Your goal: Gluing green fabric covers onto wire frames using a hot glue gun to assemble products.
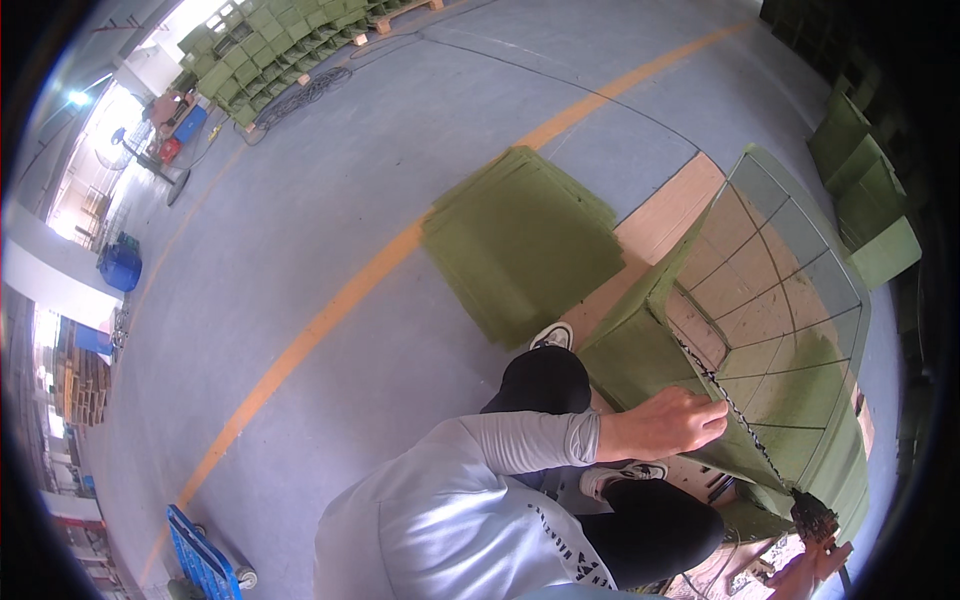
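A green box-like form (630,360) with a wire-grid side (800,290) stands at my right, made of sheet panels. Along its near edge runs a black-and-white twisted cord or strip (735,410). My left hand (685,420) is closed at this edge, fingertips against the cord; whatever lies between them is hidden. At the lower right, my right hand (812,568) grips a dark tool (815,515) whose head meets the cord's lower end. The tool's exact kind does not show.
A stack of flat green sheets (525,240) lies on the floor ahead, beside brown cardboard (670,215). Folded green panels (865,180) stand at the far right. A blue cart (200,555) is at lower left. Piled green boxes (270,55) and a standing fan (150,155) are farther off.
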Motion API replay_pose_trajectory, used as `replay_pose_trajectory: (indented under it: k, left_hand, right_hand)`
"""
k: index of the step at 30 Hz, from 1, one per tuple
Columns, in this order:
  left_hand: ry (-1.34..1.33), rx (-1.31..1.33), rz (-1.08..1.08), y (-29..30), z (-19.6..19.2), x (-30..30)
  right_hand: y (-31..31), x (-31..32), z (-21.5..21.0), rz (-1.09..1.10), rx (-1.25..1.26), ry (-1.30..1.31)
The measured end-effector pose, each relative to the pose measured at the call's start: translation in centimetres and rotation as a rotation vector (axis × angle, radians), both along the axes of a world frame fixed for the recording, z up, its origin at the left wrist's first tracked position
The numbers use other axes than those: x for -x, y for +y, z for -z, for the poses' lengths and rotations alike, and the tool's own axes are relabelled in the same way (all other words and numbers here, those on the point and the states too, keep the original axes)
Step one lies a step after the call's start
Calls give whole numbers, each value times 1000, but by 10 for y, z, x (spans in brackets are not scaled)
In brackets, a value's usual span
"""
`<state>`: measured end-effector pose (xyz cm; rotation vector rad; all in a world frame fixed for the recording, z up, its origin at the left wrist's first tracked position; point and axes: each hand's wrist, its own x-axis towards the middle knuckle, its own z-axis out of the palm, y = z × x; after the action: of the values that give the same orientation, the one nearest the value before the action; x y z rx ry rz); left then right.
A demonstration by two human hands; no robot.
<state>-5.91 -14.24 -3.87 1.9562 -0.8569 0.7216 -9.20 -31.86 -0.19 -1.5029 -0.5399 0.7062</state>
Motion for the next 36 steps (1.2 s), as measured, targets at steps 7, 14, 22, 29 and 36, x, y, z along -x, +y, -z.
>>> replay_pose_trajectory:
  k: [7,14,22,29,36]
  left_hand:
    - [-18,-383,-57,-12,-14,0]
    - [-28,-126,-102,-3,-11,-8]
    - [-6,-102,-80,-5,-13,-9]
    - [2,-123,-84,-2,-6,-10]
    - [2,-118,-78,-4,-7,-10]
  right_hand:
    - [-96,-51,-51,543,120,107]
    - [-193,61,-117,988,464,210]
    - [-194,58,-120,1003,469,223]
    - [-186,59,-118,1059,460,205]
    - [-187,50,-119,1007,490,198]
